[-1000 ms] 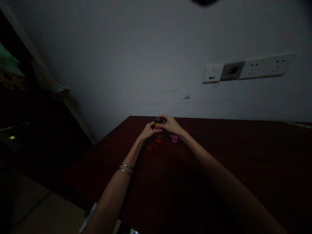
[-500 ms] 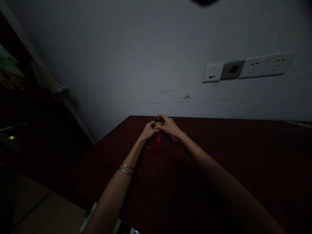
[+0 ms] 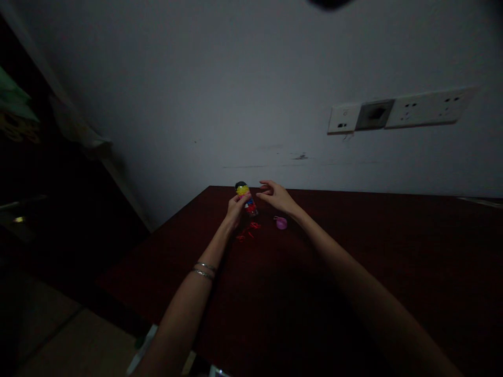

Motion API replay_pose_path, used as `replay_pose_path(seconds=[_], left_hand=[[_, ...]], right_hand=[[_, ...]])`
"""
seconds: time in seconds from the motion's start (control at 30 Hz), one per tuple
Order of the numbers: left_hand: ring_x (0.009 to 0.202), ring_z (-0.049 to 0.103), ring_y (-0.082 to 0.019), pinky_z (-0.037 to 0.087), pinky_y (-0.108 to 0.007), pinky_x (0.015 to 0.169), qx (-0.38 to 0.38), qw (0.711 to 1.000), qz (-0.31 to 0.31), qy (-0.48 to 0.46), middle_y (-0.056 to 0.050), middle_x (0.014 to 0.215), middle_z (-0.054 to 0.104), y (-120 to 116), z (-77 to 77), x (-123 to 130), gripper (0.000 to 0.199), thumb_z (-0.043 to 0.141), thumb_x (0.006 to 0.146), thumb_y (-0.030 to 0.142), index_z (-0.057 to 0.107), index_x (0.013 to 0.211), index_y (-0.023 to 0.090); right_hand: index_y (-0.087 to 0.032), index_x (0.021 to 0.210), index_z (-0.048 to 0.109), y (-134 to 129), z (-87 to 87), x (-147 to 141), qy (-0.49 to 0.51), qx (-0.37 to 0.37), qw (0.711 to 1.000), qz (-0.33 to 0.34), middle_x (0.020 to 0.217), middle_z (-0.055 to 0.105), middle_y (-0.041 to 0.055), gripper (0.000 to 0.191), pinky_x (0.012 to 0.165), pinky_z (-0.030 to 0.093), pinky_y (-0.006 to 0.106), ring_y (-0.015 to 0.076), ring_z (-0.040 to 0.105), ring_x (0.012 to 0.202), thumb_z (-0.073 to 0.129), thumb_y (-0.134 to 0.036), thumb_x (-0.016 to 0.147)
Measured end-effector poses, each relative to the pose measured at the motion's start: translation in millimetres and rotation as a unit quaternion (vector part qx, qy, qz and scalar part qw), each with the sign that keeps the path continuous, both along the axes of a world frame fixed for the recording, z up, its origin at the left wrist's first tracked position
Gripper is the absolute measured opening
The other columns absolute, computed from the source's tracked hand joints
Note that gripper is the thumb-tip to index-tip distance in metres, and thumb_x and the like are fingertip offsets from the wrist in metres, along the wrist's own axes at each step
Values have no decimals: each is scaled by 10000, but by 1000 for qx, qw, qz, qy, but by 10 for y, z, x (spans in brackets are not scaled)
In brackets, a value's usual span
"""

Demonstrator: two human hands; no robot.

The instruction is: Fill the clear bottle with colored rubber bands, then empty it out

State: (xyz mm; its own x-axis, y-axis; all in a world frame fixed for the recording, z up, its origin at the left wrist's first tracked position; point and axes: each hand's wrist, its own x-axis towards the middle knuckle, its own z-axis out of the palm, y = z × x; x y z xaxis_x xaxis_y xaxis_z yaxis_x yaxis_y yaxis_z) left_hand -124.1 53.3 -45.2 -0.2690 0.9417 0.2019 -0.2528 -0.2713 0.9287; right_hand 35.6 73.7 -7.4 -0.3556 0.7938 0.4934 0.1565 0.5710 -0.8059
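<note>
**Left hand (image 3: 236,208) clamped on a small, clear, tube-shaped container banded black, yellow, blue and red (image 3: 250,203); right hand (image 3: 278,199) apart from it**

Nearest, along the lower edge, a pale, straight-edged object (image 3: 143,346) shows beside the left forearm, too dark to identify, with beige floor tiles (image 3: 86,340) to its left. Two thin, silvery bangles (image 3: 204,270) circle the left forearm.

Both arms reach over a dark reddish-brown table (image 3: 275,283). Beyond its middle, thin, bright red strands (image 3: 255,225) lie scattered in small curls on the surface. To their right, and near them, rests a flat, round purple piece with a narrow tab (image 3: 281,223).

Just past the strands, toward the table's far edge, is the container. It tilts, its black end leaning up and left, its red end lower and to the right; whether that lower end touches the table cannot be told. The left thumb presses across its near side. The right hand hangs just beside it on the right, thumb and fingers parted, holding nothing.

Behind stands a pale grey wall (image 3: 196,78) with dark scuff marks (image 3: 302,156) and, farther right, a white strip of sockets with one grey panel (image 3: 422,110).
</note>
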Motion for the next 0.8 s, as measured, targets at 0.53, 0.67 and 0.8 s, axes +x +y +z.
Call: replay_pose_path(seconds=[0.53, 0.67, 0.8], left_hand=[[627, 560, -90, 504, -213, 615, -96, 939, -54, -326, -10, 698, 572, 70, -172, -94, 121, 506, 830, 241, 530, 747, 155], [646, 562, -85, 503, -227, 662, -77, 947, -42, -310, 1, 697, 573, 43, -176, -121, 114, 516, 820, 250, 527, 744, 165], [668, 575, -97, 502, -228, 688, -77, 950, -50, -298, -18, 710, 585, 10, -161, -88, 114, 542, 799, 262, 543, 746, 161]], right_hand=[[-145, 1050, 635, -283, -50, 92, -189, 54, 977, 79, 925, 626, 58, 449, 610, 407, 233, 89, 511, 647, 513, -45, 630], [-147, 1151, 583, -330, -81, 68, -242, 61, 962, 107, 823, 616, 45, 520, 594, 395, 239, 112, 505, 641, 536, -100, 635], [-167, 1330, 395, -357, -146, 57, -274, 28, 951, 137, 710, 606, 8, 705, 570, 390, 238, 115, 509, 589, 552, -136, 643]])
